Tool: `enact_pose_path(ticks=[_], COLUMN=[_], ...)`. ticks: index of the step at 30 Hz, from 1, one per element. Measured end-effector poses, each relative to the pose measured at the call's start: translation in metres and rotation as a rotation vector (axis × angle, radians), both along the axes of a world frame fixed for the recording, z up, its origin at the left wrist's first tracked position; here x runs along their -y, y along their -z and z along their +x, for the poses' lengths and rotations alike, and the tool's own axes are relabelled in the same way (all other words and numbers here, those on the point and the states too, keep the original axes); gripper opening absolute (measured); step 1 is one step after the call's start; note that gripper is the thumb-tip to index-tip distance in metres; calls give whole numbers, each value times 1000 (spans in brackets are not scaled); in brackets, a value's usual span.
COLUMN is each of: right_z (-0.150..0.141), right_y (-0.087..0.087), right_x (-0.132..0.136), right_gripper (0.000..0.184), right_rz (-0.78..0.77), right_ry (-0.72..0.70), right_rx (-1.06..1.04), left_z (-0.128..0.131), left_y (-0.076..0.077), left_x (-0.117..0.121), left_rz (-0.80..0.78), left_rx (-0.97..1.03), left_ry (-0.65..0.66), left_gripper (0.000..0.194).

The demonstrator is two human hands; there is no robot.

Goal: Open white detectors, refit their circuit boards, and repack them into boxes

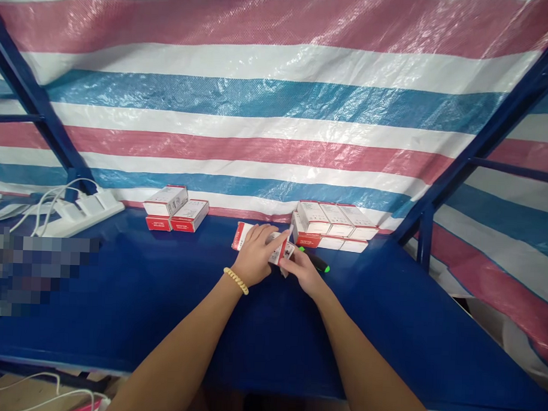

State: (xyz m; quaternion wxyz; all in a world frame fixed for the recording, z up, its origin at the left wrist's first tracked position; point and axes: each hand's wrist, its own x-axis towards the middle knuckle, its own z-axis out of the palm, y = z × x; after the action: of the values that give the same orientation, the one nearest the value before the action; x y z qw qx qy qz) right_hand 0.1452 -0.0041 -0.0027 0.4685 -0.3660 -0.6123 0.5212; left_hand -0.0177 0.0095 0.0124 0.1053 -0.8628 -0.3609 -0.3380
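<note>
A small white box with red edges (276,253) is between my two hands near the middle of the table. My left hand (257,253), with a yellow twisted band at the wrist, lies over the box with its fingers closed round it. With thumb and fingers, my right hand (304,274) grips the box's right end, where a flap (291,233) stands up. Left of my left hand shows a red and white box end (237,235); I cannot tell whether it belongs to the same box. Just behind my right hand lies a black tool with green ends (316,260).
Several red and white boxes (336,219) are stacked at the back right, and a smaller stack (177,209) stands back left. A white power strip (82,214) with plugs and cables lies far left on the blue table (154,297). Striped sheeting (269,97) hangs behind, between blue frame bars.
</note>
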Motion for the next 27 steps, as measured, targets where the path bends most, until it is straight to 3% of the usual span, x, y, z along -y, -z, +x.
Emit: enact_pose_path(ticks=[5, 9, 12, 14, 16, 18, 19, 21, 23, 27], right_z=[-4, -5, -4, -2, 1, 3, 4, 4, 4, 4], right_y=[7, 5, 2, 1, 1, 1, 1, 2, 3, 7], right_x=[-9, -14, -14, -13, -13, -13, -13, -13, -14, -15], right_gripper=[52, 50, 43, 36, 33, 33, 35, 39, 43, 52], right_rz=[-134, -226, -273, -292, -311, -322, -328, -344, -363, -348], right_ry=[214, 230, 259, 285, 301, 303, 295, 265, 243, 252], right_rx=[-101, -305, -413, -441, -444, -433, -421, -384, -338, -295], left_z=[5, 11, 13, 10, 5, -1, -4, -8, -10, -14], left_y=[6, 8, 8, 8, 10, 11, 12, 12, 11, 5], left_x=[-2, 1, 1, -4, -12, -19, -23, -27, -28, -29], left_rz=[33, 103, 63, -34, -256, -631, -808, -1001, -1005, -817], left_rx=[-4, 140, 336, 551, 828, 1071, 1136, 1200, 1285, 1460], left_ry=[43, -180, -343, -363, -278, -112, -46, 38, 95, 203], left_gripper=[71, 61, 82, 99, 97, 75, 66, 55, 54, 64])
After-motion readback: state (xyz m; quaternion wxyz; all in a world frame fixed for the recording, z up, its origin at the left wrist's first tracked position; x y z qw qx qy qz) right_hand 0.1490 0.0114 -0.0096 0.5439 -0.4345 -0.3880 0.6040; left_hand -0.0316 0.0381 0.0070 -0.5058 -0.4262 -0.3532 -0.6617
